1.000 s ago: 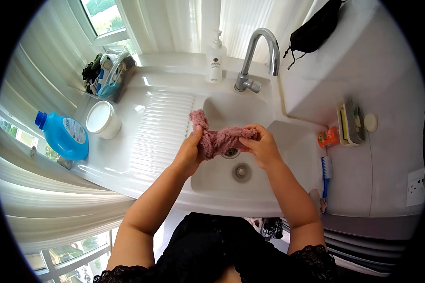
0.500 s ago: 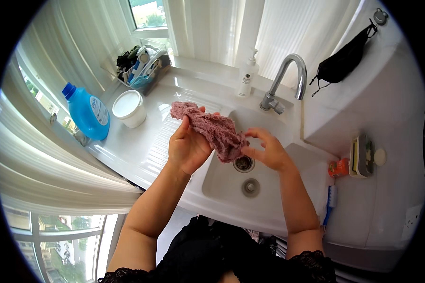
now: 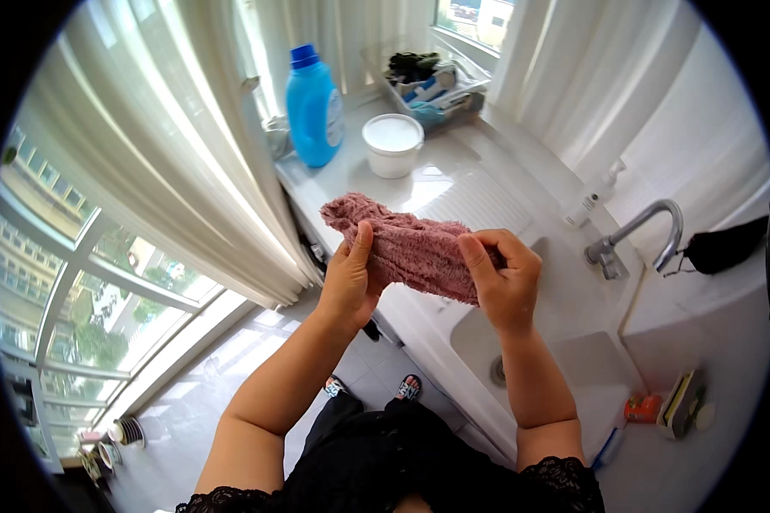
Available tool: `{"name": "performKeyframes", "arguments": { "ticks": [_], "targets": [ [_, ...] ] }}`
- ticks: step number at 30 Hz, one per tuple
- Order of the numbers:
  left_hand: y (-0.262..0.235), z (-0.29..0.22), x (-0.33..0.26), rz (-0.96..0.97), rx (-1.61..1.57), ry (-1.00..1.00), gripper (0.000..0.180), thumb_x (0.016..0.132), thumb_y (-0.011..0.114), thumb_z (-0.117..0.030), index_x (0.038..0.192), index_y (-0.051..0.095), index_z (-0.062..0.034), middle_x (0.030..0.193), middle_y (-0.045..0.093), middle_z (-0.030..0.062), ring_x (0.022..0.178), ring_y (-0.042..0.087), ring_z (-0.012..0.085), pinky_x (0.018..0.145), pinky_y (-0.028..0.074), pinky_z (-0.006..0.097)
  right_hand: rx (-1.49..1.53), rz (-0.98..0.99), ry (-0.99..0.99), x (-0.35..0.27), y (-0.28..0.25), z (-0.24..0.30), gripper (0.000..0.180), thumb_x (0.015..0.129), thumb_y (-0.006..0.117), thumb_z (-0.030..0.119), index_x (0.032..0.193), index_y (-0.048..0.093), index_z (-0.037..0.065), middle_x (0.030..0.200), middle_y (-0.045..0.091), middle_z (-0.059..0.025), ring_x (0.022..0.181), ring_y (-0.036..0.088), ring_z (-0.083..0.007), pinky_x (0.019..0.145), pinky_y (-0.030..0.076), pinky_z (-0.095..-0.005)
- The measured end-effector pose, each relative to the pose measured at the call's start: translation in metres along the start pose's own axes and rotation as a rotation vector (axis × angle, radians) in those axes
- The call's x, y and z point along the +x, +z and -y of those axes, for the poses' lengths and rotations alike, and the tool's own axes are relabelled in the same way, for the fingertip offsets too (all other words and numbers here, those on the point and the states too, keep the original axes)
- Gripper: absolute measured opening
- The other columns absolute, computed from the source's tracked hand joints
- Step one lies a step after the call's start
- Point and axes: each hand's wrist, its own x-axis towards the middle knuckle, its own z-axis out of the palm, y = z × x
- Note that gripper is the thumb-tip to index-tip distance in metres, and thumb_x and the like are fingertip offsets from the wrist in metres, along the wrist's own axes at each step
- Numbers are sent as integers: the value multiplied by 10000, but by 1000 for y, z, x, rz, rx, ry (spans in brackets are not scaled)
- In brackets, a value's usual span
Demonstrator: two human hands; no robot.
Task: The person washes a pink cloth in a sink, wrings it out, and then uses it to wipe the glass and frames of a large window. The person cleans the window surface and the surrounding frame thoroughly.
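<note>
A fluffy dusty-pink cloth (image 3: pixel 411 248) is stretched lengthwise between my hands, above the near edge of the white counter. My left hand (image 3: pixel 351 278) grips it left of its middle, thumb on top and fingers underneath; the cloth's left end sticks out past it. My right hand (image 3: pixel 505 278) pinches the right end between thumb and curled fingers. To the right and below lies the white sink (image 3: pixel 470 338), its drain partly hidden by my right forearm.
Behind the cloth stand a blue detergent bottle (image 3: pixel 314 111), a white lidded tub (image 3: pixel 393 147) and a clear bin (image 3: pixel 453 107) of odds and ends. A chrome faucet (image 3: pixel 633 231) and white pump bottle (image 3: pixel 589 201) are at right. Curtains (image 3: pixel 188 145) and windows line the left; tiled floor (image 3: pixel 222 419) lies below.
My view has turned left, bringing the floor and more window into sight. My right hand, loosely at the cloth's end before, now grips it, and the cloth is pulled straighter.
</note>
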Motion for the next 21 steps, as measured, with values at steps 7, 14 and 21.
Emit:
{"name": "performKeyframes", "arguments": {
  "ticks": [7,14,21],
  "targets": [
    [-150,-93,-108,42,912,302,594,1015,323,-524,1415,410,-94,1336,539,112,1238,517,275,1065,411,392,761,1205,210,-49,217,120,355,948,616,197,1230,581,-16,1202,551,-106,1096,551,-166,869,517,-304],
    [-286,-234,-226,-488,-116,511,588,1024,286,-516,1427,400,-104,1346,530,122,1214,538,278,1049,437,405,1531,1625,948,-130,441,153,723,977,451,506,1464,275,0,1457,371,-243,1314,437,-365,1043,415,-496],
    [-389,-341,-342,-481,-112,801,535,1023,377,-466,1356,448,-53,1248,579,112,1155,568,218,971,469,338,996,1401,1028,-205,593,190,686,945,455,595,1467,321,170,1400,451,-65,1325,386,-230,1039,365,-541]
  ]
}}
